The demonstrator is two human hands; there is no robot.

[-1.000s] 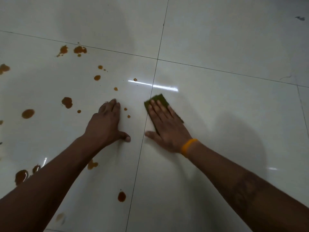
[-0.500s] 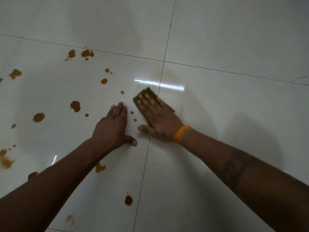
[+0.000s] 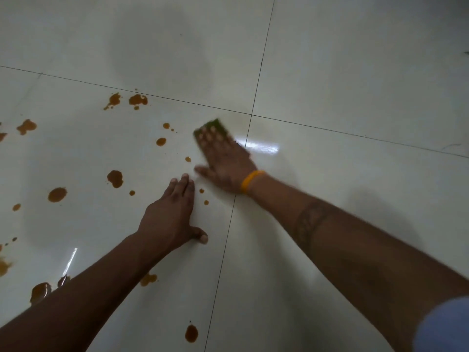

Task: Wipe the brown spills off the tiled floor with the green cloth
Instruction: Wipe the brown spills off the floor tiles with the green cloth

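My right hand (image 3: 223,161) lies flat with straight fingers on the green cloth (image 3: 214,124) and presses it to the white tiled floor (image 3: 342,92), just left of a grout line; it is motion-blurred and only the cloth's far edge shows. My left hand (image 3: 172,217) rests flat on the floor below it, fingers straight, thumb out. Brown spills dot the left tile: a blob (image 3: 115,178), a round one (image 3: 57,194), a pair at the top (image 3: 137,99), small drops (image 3: 188,159) close to the cloth, and one (image 3: 191,333) near the bottom.
Dark grout lines (image 3: 256,80) cross near the cloth. A bright light reflection (image 3: 264,148) lies right of my right hand. More brown puddles (image 3: 40,292) sit at the lower left beside my left forearm. The right-hand tiles show no spills.
My right hand has slid the green cloth leftward and away across the grout line onto the spotted tile. The small drop near the reflection is gone. My left hand stays planted.
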